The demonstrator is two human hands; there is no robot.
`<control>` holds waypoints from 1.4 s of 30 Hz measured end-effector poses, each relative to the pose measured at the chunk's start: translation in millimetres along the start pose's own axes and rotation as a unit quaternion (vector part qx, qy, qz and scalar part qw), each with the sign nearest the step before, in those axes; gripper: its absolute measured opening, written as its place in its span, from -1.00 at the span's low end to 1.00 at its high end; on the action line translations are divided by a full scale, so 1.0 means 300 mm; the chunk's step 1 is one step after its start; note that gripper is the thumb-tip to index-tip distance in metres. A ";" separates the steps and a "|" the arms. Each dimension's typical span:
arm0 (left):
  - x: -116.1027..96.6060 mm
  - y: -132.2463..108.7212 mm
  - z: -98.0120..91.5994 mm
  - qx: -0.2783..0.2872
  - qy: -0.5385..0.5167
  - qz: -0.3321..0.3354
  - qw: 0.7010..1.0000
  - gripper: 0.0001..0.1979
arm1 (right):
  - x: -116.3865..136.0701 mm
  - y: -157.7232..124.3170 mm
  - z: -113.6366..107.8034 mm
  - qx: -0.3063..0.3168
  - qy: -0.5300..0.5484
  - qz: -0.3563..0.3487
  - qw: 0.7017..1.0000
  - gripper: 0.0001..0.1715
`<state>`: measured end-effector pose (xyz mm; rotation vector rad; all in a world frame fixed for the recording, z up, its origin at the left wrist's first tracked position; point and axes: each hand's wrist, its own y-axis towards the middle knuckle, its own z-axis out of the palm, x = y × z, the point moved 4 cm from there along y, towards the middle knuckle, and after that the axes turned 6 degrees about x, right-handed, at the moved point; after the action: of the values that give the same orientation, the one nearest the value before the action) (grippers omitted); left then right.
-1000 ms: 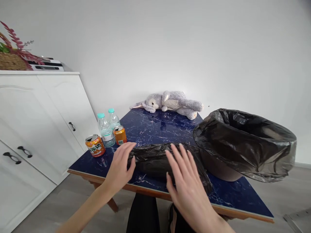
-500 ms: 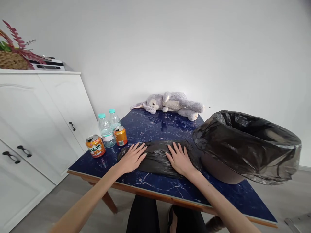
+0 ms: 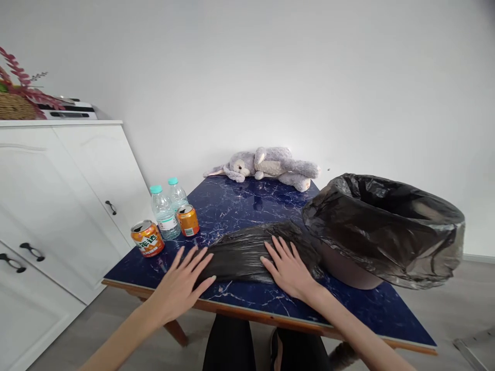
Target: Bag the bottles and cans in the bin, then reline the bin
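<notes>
A black plastic bag (image 3: 240, 252) lies flattened across the front of the blue marble-patterned table (image 3: 232, 206). My right hand (image 3: 288, 268) rests palm down on the bag's right part, fingers spread. Over its left end is my left hand (image 3: 181, 286), open with the fingers apart; the fingertips are at the bag's edge, and I cannot tell whether they touch it. To the right stands a bin (image 3: 348, 265) lined with another black bag (image 3: 386, 232), whose edge is folded over the rim.
At the table's left are two orange drink cans, one nearer (image 3: 147, 238) and one farther (image 3: 188, 220), and two clear bottles with turquoise caps (image 3: 165, 214). A grey plush rabbit (image 3: 266, 165) lies at the back by the wall. A white cabinet (image 3: 77, 196) stands left.
My left hand has moved off the bag's left part, toward me and to the left. My right hand stays on the bag. The view has shifted slightly.
</notes>
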<state>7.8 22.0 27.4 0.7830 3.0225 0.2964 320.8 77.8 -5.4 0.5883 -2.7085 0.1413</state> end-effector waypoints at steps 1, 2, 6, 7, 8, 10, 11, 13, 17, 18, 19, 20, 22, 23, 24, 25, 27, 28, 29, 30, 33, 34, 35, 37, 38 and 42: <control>0.024 -0.027 -0.012 -0.001 0.001 -0.010 1.000 -0.29 | -0.034 0.007 -0.011 0.006 0.007 0.000 1.000 -0.05; 0.042 -0.051 -0.025 -0.005 0.002 -0.015 1.000 -0.25 | -0.057 0.011 -0.022 0.013 0.015 -0.006 1.000 -0.05; 0.039 -0.118 -0.084 -0.020 0.007 0.034 0.999 -0.39 | -0.031 -0.020 -0.072 0.022 0.056 -0.027 0.998 -0.03; 0.022 -0.130 -0.103 -0.024 0.008 0.057 0.998 -0.52 | 0.008 -0.042 -0.082 0.014 0.062 -0.046 0.997 -0.04; -0.001 -0.141 -0.124 -0.031 0.008 0.080 0.996 -0.64 | 0.057 -0.070 -0.089 0.005 0.064 -0.075 0.995 -0.04; -0.061 -0.159 -0.172 -0.048 0.003 0.120 0.992 -0.62 | 0.179 -0.137 -0.083 0.001 0.069 -0.166 0.984 0.02; -0.096 -0.165 -0.199 -0.060 -0.001 0.135 0.989 -0.56 | 0.239 -0.172 -0.072 0.003 0.073 -0.201 0.977 0.12; -0.173 -0.168 -0.258 -0.095 -0.013 0.154 0.983 -0.50 | 0.341 -0.228 -0.040 0.011 0.101 -0.235 0.967 0.18; -0.302 -0.134 -0.368 -0.245 -0.010 0.119 0.962 -0.49 | 0.404 -0.246 -0.018 -0.019 0.335 -0.174 0.926 -0.18; -0.318 -0.117 -0.384 -0.287 -0.015 0.094 0.953 -0.44 | 0.384 -0.230 -0.023 -0.028 0.414 -0.124 0.901 -0.33; -0.329 -0.095 -0.391 -0.317 -0.025 0.071 0.946 -0.38 | 0.355 -0.210 -0.030 -0.034 0.489 -0.066 0.869 -0.43; -0.334 -0.065 -0.387 -0.327 -0.041 0.058 0.942 -0.35 | 0.322 -0.186 -0.039 -0.034 0.556 -0.007 0.830 -0.46; -0.340 0.016 -0.347 -0.280 -0.068 0.072 0.955 -0.39 | 0.255 -0.133 -0.061 -0.023 0.663 0.086 0.743 -0.43; -0.342 0.063 -0.313 -0.231 -0.072 0.094 0.966 -0.43 | 0.226 -0.105 -0.074 -0.015 0.702 0.115 0.702 -0.43; -0.342 0.110 -0.272 -0.175 -0.070 0.117 0.975 -0.46 | 0.198 -0.078 -0.088 -0.007 0.729 0.133 0.671 -0.44; -0.339 0.155 -0.229 -0.122 -0.063 0.137 0.981 -0.47 | 0.171 -0.054 -0.101 0.000 0.744 0.145 0.652 -0.47; -0.325 0.233 -0.144 -0.050 -0.051 0.157 0.985 -0.45 | 0.118 -0.019 -0.124 0.012 0.738 0.150 0.658 -0.50; -0.316 0.264 -0.106 -0.031 -0.049 0.158 0.986 -0.44 | 0.091 -0.012 -0.133 0.014 0.719 0.145 0.680 -0.49; -0.306 0.289 -0.073 -0.019 -0.050 0.153 0.987 -0.43 | 0.064 -0.014 -0.140 0.008 0.689 0.141 0.711 -0.43; -0.298 0.309 -0.045 -0.013 -0.052 0.145 0.988 -0.43 | 0.036 -0.024 -0.146 -0.011 0.646 0.145 0.749 -0.35; -0.290 0.340 0.013 -0.006 -0.052 0.129 0.990 -0.44 | -0.016 -0.092 -0.176 -0.147 0.440 0.135 0.876 -0.07; -0.294 0.344 0.025 -0.006 -0.050 0.128 0.991 -0.43 | -0.009 -0.115 -0.187 -0.197 0.353 0.104 0.908 -0.06; -0.299 0.348 0.034 -0.006 -0.049 0.128 0.991 -0.43 | 0.010 -0.132 -0.194 -0.234 0.269 0.058 0.932 -0.11; -0.309 0.355 0.047 -0.006 -0.051 0.126 0.991 -0.42 | 0.060 -0.135 -0.183 -0.249 0.132 -0.038 0.959 -0.26; -0.312 0.359 0.054 -0.003 -0.054 0.124 0.991 -0.41 | 0.076 -0.119 -0.166 -0.232 0.083 -0.062 0.967 -0.29; -0.293 0.368 0.077 0.033 -0.079 0.108 0.991 -0.39 | 0.039 0.011 -0.079 -0.105 -0.017 0.002 0.994 -0.21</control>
<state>139.0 78.6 21.4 1.0854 2.8168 0.1299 317.3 80.4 20.8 0.5277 -2.7119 -0.1539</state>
